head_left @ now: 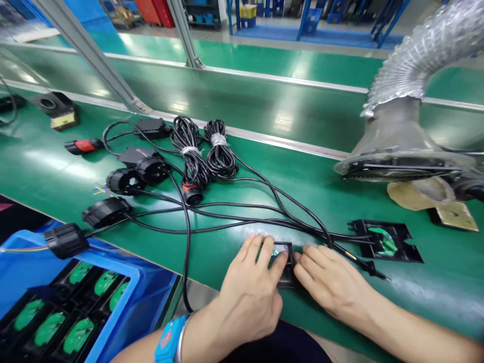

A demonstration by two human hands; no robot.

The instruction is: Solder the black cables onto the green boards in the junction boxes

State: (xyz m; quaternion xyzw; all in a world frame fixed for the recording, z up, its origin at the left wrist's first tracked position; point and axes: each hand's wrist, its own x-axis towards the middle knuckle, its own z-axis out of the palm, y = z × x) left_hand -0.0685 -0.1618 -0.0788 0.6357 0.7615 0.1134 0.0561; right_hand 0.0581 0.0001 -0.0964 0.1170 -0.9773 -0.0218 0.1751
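The left hand [251, 287], slightly spread, lies over a black housing [286, 280] on the green bench [159, 252]. The housing opens upward; its long axis is too covered to tell. The right hand [333, 280], curled, is at its right edge. Whether either hand grips, I cannot tell.

Bright | white glare on green bench [219, 247] | silvery duct [410, 63] glinting | edges stretched, corners soft

My bench [310, 171]: glossy green, catching pale glare [60, 164]
Metal posts [91, 55]: along its far edge
Blue racks [305, 20]: standing across the room from me
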